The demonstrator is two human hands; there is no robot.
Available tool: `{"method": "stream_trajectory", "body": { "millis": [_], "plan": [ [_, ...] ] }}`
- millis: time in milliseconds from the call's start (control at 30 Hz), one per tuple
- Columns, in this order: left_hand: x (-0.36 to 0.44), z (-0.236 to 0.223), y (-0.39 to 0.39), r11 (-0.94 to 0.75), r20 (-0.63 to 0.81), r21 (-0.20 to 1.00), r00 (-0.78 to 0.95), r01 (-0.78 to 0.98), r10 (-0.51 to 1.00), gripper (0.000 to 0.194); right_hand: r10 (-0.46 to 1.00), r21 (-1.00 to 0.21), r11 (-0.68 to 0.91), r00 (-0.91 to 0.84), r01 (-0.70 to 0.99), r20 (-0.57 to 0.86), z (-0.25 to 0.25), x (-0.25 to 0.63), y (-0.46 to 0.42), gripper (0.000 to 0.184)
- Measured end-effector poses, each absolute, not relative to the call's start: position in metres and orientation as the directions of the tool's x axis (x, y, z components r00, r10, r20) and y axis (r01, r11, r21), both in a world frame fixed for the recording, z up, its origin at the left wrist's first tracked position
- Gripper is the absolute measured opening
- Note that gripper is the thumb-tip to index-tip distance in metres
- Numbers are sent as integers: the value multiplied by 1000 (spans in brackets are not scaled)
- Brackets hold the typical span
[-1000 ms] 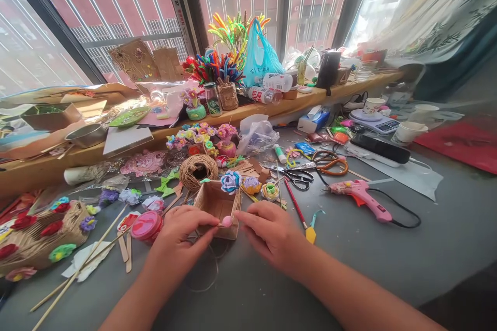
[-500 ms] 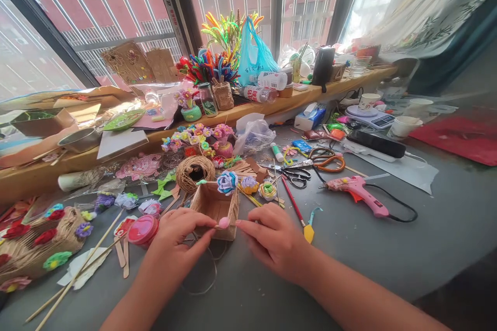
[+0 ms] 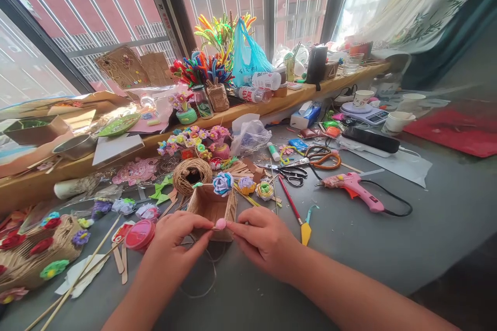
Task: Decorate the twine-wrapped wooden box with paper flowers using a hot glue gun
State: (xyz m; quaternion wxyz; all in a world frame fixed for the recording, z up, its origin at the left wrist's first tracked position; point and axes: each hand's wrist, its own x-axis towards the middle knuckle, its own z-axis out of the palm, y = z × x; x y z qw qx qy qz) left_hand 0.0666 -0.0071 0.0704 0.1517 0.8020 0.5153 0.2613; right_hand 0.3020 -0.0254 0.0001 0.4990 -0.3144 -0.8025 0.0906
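My left hand pinches a thin stick between thumb and forefinger, with a small pink lump, seemingly soft clay, at its end. My right hand is closed, its fingertips pressed to the right side of the lump; the thumb is partly hidden. Just behind both hands stands an open twine-covered box. A blue and white clay flower on a stick rests across the box's far rim. Beyond the box lie a purple and yellow flower and a green and yellow one.
Right of my hands lie a red-handled brush, a yellow spatula, scissors and a pink glue gun. To the left are a pink tub, wooden sticks and a flower-covered twine piece. A twine roll sits behind the box.
My right hand has come left, and its fingertips now meet the pink lump, where a small gap showed before. The whole view has shifted slightly.
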Motion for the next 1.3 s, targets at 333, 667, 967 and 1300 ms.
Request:
{"method": "stream_trajectory", "body": {
  "millis": [333, 667, 967, 1300],
  "plan": [
    [61, 68, -2, -467, 276, 484, 378, 740, 884, 13, 605, -542, 736, -33, 406, 796, 5, 310, -29, 21],
    [61, 69, -4, -431, 251, 503, 351, 749, 902, 17, 783, -756, 558, 83, 343, 616, -1, 323, -18, 16],
    [60, 67, -1, -479, 285, 479, 385, 736, 878, 15, 763, -720, 623, -33, 306, 646, -4, 297, -34, 17],
    [60, 64, -4, -460, 291, 500, 358, 733, 887, 12, 827, -805, 531, 49, 265, 561, -2, 295, -34, 10]
  ]
}}
